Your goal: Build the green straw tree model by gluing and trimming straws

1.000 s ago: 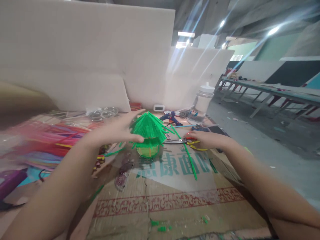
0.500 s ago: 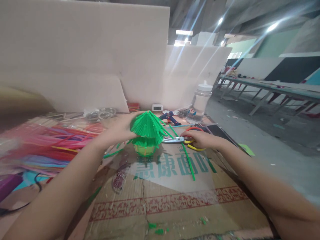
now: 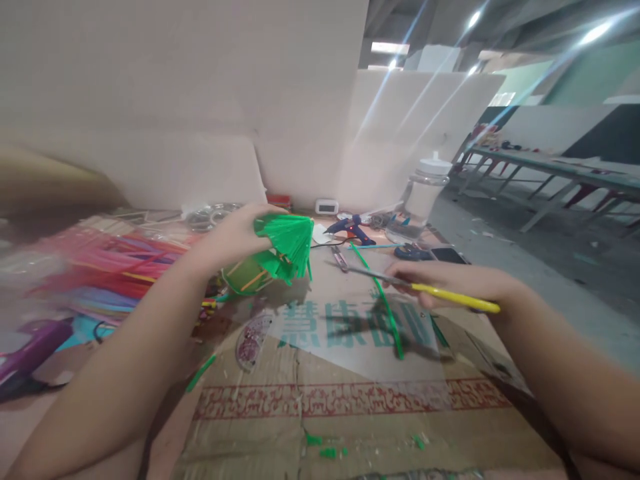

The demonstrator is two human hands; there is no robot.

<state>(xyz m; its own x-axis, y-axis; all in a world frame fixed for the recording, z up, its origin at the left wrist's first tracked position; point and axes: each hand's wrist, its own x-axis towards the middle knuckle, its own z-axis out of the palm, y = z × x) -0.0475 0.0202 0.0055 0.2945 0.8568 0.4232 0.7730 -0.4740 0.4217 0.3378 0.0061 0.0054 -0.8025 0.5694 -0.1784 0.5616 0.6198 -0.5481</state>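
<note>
My left hand is closed on a small craft model that has a cone-shaped green fringed roof and a rounded, paler green body. The model is tilted, with its tip toward the right; my fingers behind it are partly hidden. In my right hand is a pair of scissors with yellow handles, held above the cardboard. Their blades point left toward the model, apart from it. Below them a green strip lies on the cardboard.
A blue glue gun, a small cutter, a white digital clock and a clear bottle stand or lie toward the back. Colourful fuzzy strips are heaped at the left. Green scraps lie near the front.
The model has gone from upright to tilted, in my left hand. The scissors have moved away from it to the right, and their yellow handles now point right. The view has shifted slightly.
</note>
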